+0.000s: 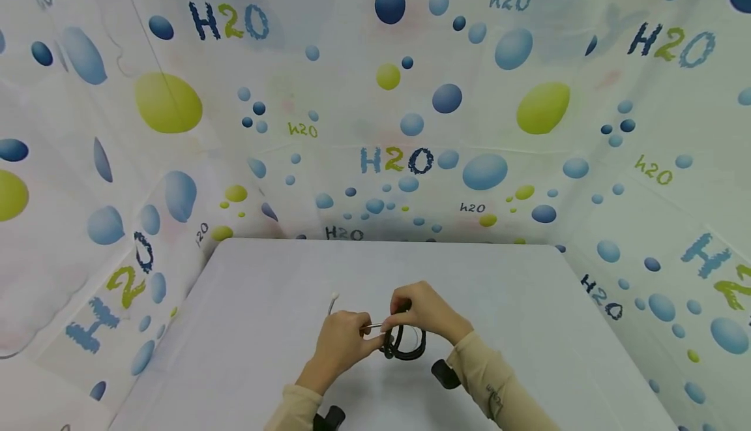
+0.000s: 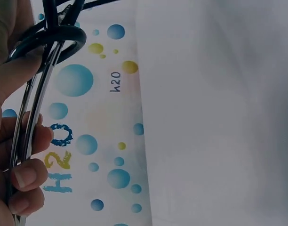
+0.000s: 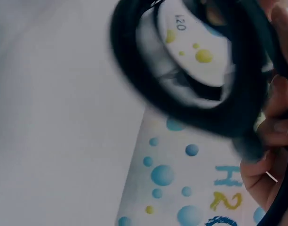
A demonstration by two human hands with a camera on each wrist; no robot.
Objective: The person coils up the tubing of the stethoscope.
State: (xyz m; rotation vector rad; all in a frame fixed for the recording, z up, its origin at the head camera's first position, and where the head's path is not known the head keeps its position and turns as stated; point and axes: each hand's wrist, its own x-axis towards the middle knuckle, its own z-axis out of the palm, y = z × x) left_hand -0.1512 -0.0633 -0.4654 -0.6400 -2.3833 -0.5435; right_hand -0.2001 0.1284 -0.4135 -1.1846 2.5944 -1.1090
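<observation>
A stethoscope with black tubing (image 1: 411, 355) and metal ear tubes (image 2: 38, 103) is between both hands above the white table. My left hand (image 1: 343, 340) grips the metal ear tubes, its fingers curled round them in the left wrist view. One ear tube ends in a pale tip (image 1: 335, 296) that sticks up beyond this hand. My right hand (image 1: 428, 310) holds the looped black tubing close to the left hand's fingertips. In the right wrist view the tubing loop (image 3: 191, 113) looms large and blurred, with fingers (image 3: 278, 96) curled at its right. A loop of tubing crosses the metal tubes.
The white table (image 1: 264, 287) spreads out under and around the hands. Behind it and at both sides hangs a white sheet (image 1: 346, 79) printed with blue and green drops and H2O lettering. Black wrist devices (image 1: 446, 374) sit by the beige sleeves (image 1: 489, 369).
</observation>
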